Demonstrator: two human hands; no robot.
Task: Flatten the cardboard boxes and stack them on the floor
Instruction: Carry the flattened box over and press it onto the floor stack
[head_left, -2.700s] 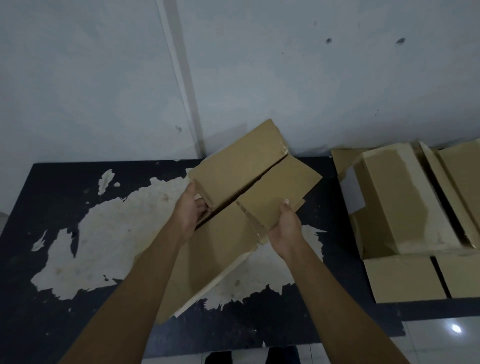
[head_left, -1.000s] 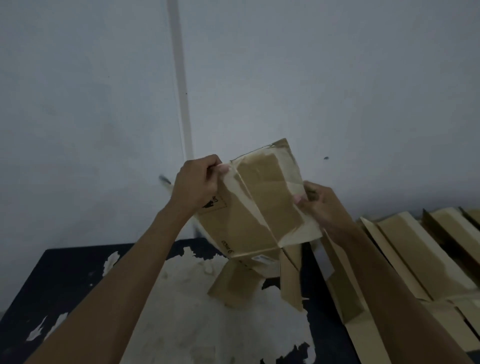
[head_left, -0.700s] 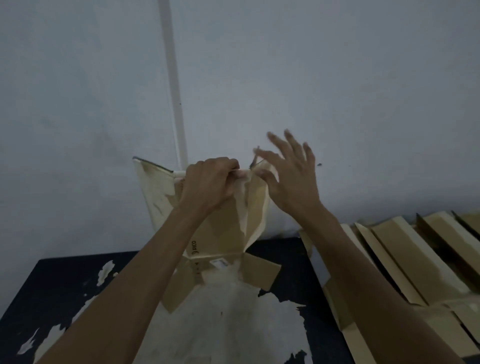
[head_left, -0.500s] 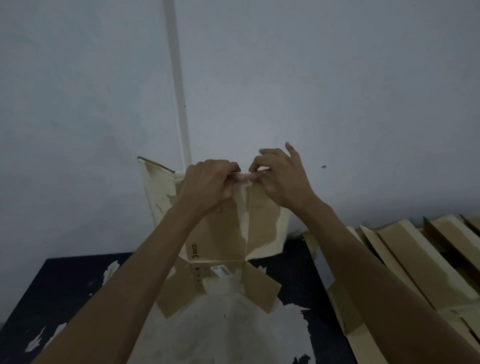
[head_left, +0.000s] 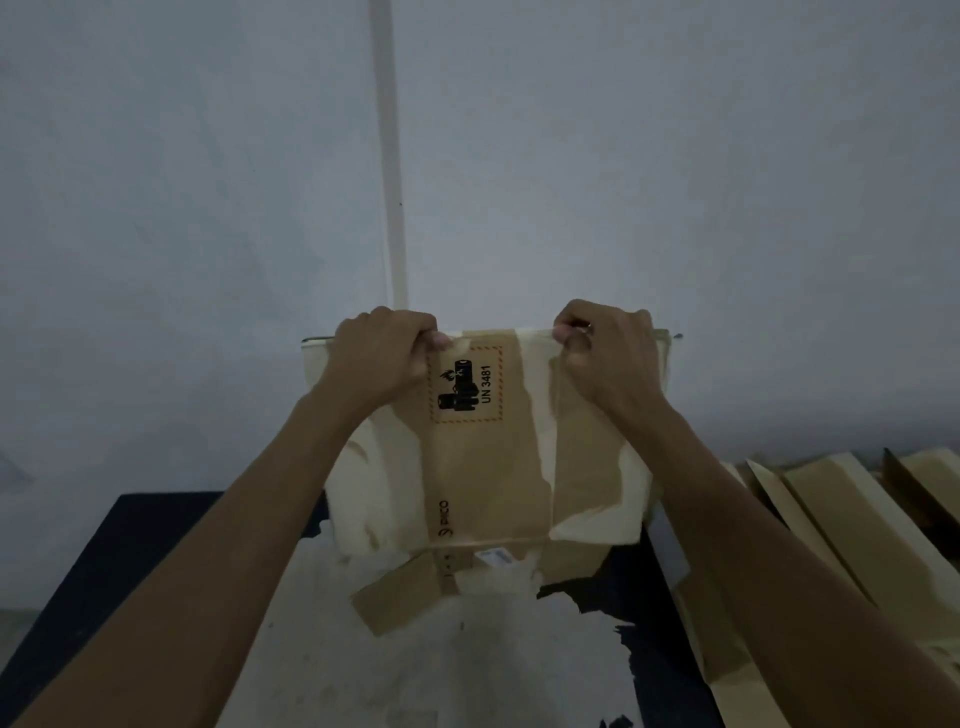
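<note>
**One box nearly flat in the hands, none visibly stacked on the floor**

The cardboard box (head_left: 488, 447) is held upright in front of the wall (head_left: 208, 182), its top edge gripped at both corners and its lower flaps (head_left: 410, 597) hanging down to the bench (head_left: 130, 545). It looks collapsed into a flat panel, with a battery warning label (head_left: 466, 383) and strips of pale tape or torn paper across its face. The left hand (head_left: 382, 353) has its fingers (head_left: 434, 340) clamped on the upper left of the panel; the right hand (head_left: 605, 348) has its fingers pinched shut on the upper right, and the edge is drawn taut between them.

To the right, several other flattened boxes (head_left: 841, 525) lie leaning against one another, near the held box but apart from it. Whether they rest on the bench or on a lower surface cannot be told from this view.

As a judgement, the flattening of this box is nearly finished: the bottom flaps are loose and want pressing in line. What is left is to lay it down and make the stack on the floor, which is scarcely in view here.
</note>
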